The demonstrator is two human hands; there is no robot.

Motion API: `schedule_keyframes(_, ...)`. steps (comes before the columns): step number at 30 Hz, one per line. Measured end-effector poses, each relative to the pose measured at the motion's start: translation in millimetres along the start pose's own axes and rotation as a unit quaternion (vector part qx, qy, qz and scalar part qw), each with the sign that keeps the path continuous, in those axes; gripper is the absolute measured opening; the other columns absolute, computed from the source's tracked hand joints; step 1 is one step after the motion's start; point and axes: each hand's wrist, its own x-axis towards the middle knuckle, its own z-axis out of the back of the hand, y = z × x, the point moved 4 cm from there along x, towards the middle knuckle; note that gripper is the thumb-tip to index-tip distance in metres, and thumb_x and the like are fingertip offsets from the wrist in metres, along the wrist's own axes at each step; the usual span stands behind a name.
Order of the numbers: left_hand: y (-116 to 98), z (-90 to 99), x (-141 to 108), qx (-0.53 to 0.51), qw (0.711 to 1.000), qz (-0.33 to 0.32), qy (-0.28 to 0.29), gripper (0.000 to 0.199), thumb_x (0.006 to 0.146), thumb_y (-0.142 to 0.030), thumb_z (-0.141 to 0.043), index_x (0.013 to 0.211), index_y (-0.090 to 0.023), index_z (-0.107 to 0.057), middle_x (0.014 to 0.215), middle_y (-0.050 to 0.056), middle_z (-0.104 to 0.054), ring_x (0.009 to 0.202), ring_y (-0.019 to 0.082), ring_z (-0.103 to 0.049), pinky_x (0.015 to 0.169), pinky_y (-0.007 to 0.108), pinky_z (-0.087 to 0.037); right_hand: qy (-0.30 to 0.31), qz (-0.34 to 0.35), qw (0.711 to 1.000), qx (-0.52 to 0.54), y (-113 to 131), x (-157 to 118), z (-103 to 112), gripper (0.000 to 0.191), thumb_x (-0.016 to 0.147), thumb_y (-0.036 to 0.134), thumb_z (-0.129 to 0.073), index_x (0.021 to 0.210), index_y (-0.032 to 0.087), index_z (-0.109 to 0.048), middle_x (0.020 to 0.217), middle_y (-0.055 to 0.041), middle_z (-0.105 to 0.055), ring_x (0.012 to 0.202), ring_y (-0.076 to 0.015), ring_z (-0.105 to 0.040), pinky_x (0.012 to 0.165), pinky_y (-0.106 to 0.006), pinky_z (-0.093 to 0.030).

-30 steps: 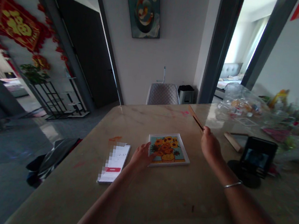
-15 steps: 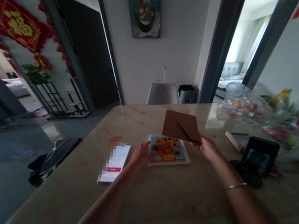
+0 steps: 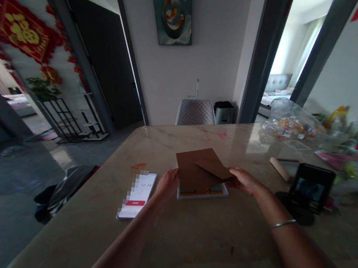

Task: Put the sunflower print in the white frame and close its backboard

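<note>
A brown picture-frame backing board [image 3: 191,164] with a stand flap on its face lies tilted over a white picture frame [image 3: 203,196]. Only a strip of the sunflower picture [image 3: 202,190] shows along the near side. My right hand [image 3: 242,179] grips the board's right edge, its fingertips partly hidden. At the left edge, my left hand [image 3: 168,183] has its fingers closed on the board's side, close to the frame. A phone with a lit screen [image 3: 139,197] lies left of that hand.
On the right stand a small dark screen on a round base [image 3: 310,188] and a light wooden roller [image 3: 280,169]. Plastic bags and packages [image 3: 296,121] crowd the far right of the marble table [image 3: 197,246]. A quilted chair [image 3: 197,112] stands beyond it.
The backing board has come down and leftward over the frame, covering most of the sunflower picture. My left hand has moved from the frame to the board's left edge.
</note>
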Motion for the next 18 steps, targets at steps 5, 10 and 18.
schedule_keyframes(5,8,3.3,0,-0.114,0.991,0.074,-0.016,0.039,0.080,-0.021,-0.034,0.116,-0.015,-0.050,0.089,0.004,-0.065,0.078,0.013,-0.059,0.069,0.023,-0.043,0.108,-0.080,0.985,0.105,1,-8,-6,0.012,0.075,0.017,-0.042,0.081,0.018,-0.052,0.084,-0.0035,-0.064,0.070,-0.0119,-0.059,0.054,-0.021,-0.048)
schedule_keyframes(10,20,-4.7,3,-0.174,0.981,0.085,-0.018,0.042,0.075,-0.027,-0.047,0.115,-0.012,-0.051,0.074,0.004,-0.064,0.064,0.012,-0.056,0.055,0.019,-0.039,0.113,-0.103,0.985,0.086,-2,-10,-5,0.014,0.073,0.016,-0.046,0.083,0.019,-0.054,0.078,-0.0009,-0.062,0.064,-0.0100,-0.056,0.053,-0.020,-0.045)
schedule_keyframes(18,20,-7.1,2,-0.163,0.983,0.088,0.001,0.043,0.075,-0.029,-0.049,0.115,-0.013,-0.050,0.072,0.004,-0.063,0.062,0.011,-0.055,0.054,0.019,-0.038,0.092,-0.098,0.991,-0.004,0,-11,1,0.022,0.076,0.039,-0.048,0.075,0.018,-0.055,0.059,0.0019,-0.055,0.049,-0.0076,-0.046,0.045,-0.019,-0.034)
